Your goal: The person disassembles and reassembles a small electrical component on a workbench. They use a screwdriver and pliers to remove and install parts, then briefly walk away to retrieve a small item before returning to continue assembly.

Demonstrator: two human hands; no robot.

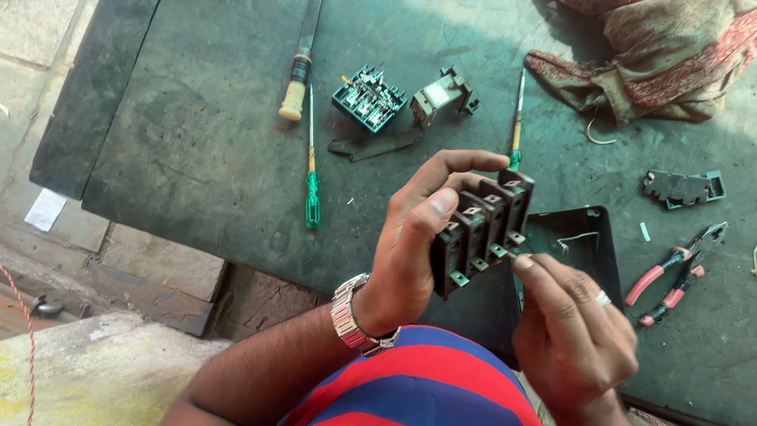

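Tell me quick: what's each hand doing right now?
Left hand: closed around the black terminal block, holding it up.
Right hand: fingers curled, fingertips touching the block's lower edge; whether they pinch anything cannot be told.

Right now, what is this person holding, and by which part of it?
The left hand grips a dark, ribbed switch block around its left side, fingertips over the top edge. The right hand pinches at its lower right corner.
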